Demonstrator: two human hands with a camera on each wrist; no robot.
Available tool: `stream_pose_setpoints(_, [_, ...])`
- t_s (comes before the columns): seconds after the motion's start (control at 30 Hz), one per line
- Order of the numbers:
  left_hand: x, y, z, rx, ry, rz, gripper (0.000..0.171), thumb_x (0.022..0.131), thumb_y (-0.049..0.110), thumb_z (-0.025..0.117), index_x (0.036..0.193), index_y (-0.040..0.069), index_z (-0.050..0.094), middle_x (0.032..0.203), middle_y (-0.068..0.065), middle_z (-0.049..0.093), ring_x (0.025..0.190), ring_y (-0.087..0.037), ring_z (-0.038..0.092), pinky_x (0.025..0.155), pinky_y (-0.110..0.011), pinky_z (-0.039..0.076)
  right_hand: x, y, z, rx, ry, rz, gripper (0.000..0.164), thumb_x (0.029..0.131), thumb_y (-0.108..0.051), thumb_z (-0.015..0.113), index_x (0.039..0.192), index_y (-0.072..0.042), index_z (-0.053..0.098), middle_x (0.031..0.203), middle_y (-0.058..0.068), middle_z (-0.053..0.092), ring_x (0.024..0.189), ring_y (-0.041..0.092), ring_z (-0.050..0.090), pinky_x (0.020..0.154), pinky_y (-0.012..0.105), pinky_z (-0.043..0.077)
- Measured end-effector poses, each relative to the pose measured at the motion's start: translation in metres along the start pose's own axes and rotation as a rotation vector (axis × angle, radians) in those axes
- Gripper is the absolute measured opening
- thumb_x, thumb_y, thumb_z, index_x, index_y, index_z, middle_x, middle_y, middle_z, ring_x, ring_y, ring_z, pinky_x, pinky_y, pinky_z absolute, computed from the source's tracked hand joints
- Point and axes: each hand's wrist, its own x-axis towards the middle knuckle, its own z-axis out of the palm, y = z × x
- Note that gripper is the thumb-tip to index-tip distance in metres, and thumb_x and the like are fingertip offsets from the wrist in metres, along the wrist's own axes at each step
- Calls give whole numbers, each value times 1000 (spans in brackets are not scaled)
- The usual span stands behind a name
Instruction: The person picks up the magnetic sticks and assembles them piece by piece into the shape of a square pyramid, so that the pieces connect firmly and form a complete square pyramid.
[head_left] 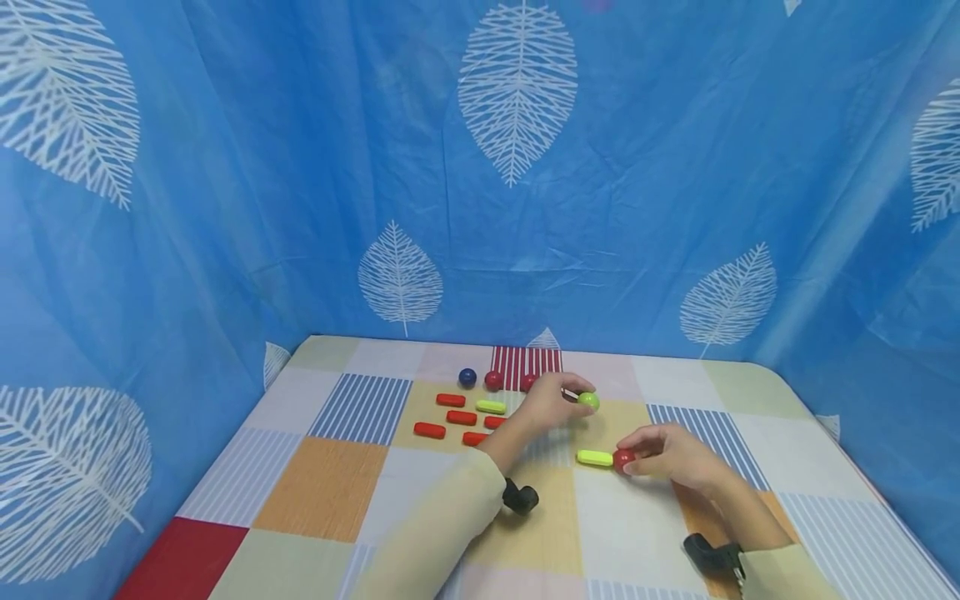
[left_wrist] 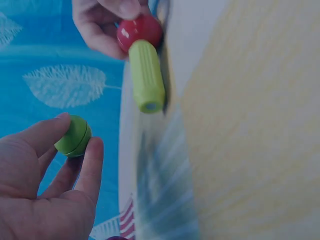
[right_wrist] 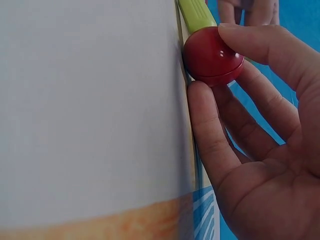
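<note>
Pale sleeves [head_left: 427, 533]: nearest the camera, cut off by the near edge; a black wrist device [head_left: 712, 556] sits by each cuff.
Right hand [head_left: 675, 457]: at right, pinching a red ball [head_left: 623, 461] between thumb and fingers.
Yellow-green bar [head_left: 594, 458]: left of that ball, its right end touching it, its left end free.
Left hand [head_left: 551, 402]: farther off and to the left, pinching a green ball [head_left: 589, 401], apart from the bar.
Loose pieces: left of the left hand, on the patchwork cloth [head_left: 322, 483], red bars [head_left: 429, 430], a second yellow-green bar [head_left: 491, 407], a blue ball [head_left: 467, 377] and two other red balls [head_left: 493, 381].
Step in hand: apparently joining balls to bar ends.
Next move: probably calls for bringing the green ball nearer, to the bar's free end, the right hand steadying the other.
Hidden: left arm and hand partly cover two red bars and one red ball; whether the held bar touches the cloth cannot be told.
</note>
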Motion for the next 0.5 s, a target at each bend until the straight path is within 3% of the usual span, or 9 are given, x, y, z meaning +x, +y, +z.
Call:
stream_pose_setpoints(0.3, [-25,-4,-9,1,-51,2,30,85,11,84,114,12,76,110,2,73,94,-10,70,85,-25,59,-3,1,2,-26,9,25,38,84,-15,83,118,0,73,112,15,75,98,22,66,79,24,58])
stream_pose_setpoints(0.5, [-41,-10,-17,41,-75,8,33,85,12,83,118,11,76,114,0,74,95,-10,70,86,-25,59,-5,1,1,-28,25,41,40,83,-17,85,117,-2,74,112,13,75,99,21,66,80,23,58])
